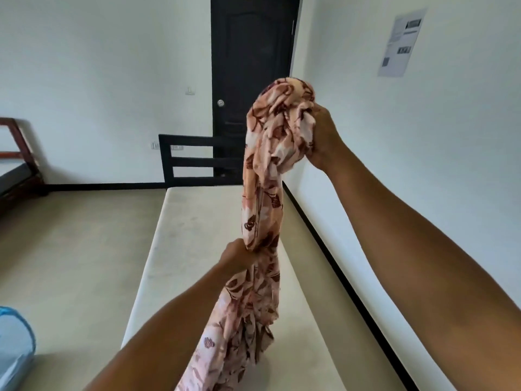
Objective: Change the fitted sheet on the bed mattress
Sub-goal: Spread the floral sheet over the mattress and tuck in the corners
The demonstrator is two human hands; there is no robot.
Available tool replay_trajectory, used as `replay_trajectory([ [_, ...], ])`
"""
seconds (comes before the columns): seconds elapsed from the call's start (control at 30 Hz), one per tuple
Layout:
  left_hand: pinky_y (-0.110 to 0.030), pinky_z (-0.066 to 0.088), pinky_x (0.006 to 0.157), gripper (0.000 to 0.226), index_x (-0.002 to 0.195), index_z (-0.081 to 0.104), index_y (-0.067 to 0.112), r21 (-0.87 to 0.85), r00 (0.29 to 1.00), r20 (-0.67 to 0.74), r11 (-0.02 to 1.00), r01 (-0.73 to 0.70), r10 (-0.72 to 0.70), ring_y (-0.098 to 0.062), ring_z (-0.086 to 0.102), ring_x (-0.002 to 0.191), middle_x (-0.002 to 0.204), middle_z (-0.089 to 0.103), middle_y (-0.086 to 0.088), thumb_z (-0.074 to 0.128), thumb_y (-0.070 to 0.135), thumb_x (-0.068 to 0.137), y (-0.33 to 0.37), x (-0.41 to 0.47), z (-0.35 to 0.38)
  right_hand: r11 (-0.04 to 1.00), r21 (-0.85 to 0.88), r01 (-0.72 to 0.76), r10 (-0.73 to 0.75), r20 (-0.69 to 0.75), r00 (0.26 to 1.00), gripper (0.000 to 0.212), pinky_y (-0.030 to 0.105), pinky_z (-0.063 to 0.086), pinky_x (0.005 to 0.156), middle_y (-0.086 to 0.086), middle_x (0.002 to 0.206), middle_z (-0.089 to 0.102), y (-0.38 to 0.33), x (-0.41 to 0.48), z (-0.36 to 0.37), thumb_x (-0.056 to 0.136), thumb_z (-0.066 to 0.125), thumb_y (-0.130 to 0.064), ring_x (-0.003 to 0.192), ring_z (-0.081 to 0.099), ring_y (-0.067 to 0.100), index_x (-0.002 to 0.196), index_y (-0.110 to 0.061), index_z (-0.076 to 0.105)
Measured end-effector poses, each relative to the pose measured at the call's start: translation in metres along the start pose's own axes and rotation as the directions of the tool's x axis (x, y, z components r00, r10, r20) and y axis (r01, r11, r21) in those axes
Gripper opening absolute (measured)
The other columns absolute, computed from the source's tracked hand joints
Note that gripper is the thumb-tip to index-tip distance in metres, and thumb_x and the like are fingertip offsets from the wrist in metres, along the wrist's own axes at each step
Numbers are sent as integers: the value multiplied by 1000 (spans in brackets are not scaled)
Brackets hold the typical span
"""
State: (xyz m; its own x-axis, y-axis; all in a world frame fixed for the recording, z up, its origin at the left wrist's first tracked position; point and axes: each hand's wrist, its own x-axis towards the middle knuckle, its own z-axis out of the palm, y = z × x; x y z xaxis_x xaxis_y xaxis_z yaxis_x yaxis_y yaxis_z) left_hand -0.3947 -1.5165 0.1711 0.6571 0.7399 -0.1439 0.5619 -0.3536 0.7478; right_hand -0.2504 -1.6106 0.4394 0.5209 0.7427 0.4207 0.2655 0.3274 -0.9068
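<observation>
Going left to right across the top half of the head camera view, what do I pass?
wooden bed frame → wall switch → dark door → right hand, gripping the floral sheet → paper notice. The headboard overlaps the door, so it is left out.

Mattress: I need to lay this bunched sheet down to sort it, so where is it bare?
The mattress is bare from the dark headboard down to the hanging sheet, and along its floor-side edge. Crowded only at the near end, where the sheet's tail bunches below the left hand; the right hand grips its top.
</observation>
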Motion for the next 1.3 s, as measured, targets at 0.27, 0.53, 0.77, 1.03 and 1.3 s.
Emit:
replay_trajectory([
  [0.27, -13, 33, 47, 34, 66, 55, 19, -56, 735, -644, 945, -321, 212, 1, 46, 57, 63, 52, 10, 56, 16, 100, 132, 10, -158, 929, -341, -142, 159, 21, 987, 34, 28, 49, 71, -7, 66, 71, 36, -32, -113, 100, 50, 1, 61, 66, 5, 77, -13, 70],
  [0.53, -38, 54, 75, 23, 74, 64, 8, 330, 917, -35, 871, -365, 397, -26, 62, 77, 77, 64, -8, 64, 21, 93, 161, 3, -122, 920, -374, -116, 148, 58, 987, 17, 23, 49, 64, -7, 63, 68, 39, -37, -89, 72, 54, -19, 63, 63, 9, 69, -20, 71],
  [0.77, -35, 46, 81, 25, 108, 63, 6, -53, 374, -927, 973, -224, 36, -31, 66, 103, 109, 71, -13, 62, 23, 90, 136, -30, -194, 931, -329, -157, 58, -290, 955, 23, 46, 57, 79, 10, 85, 72, 50, -8, -115, 76, 58, -33, 85, 70, 30, 81, -16, 73],
  [1.03, -34, 55, 77, 29, 107, 71, 15, 385, 986, -106, 919, -82, 132, -27, 69, 94, 99, 72, -5, 71, 30, 83, 32, -59, -48, 898, -417, -141, -37, -390, 920, 23, 26, 45, 71, 4, 96, 71, 48, -25, -75, 86, 55, -20, 91, 66, 24, 100, -14, 72],
  [1.3, -53, 52, 102, 67, 140, 51, 18, 545, 694, 629, 835, -74, -349, -29, 61, 123, 139, 61, -7, 79, 45, 86, -15, -62, 12, 876, -447, -180, 235, 69, 970, 25, 32, 55, 88, 8, 109, 73, 82, -82, -75, 93, 55, -11, 103, 68, 23, 111, -17, 72],
])
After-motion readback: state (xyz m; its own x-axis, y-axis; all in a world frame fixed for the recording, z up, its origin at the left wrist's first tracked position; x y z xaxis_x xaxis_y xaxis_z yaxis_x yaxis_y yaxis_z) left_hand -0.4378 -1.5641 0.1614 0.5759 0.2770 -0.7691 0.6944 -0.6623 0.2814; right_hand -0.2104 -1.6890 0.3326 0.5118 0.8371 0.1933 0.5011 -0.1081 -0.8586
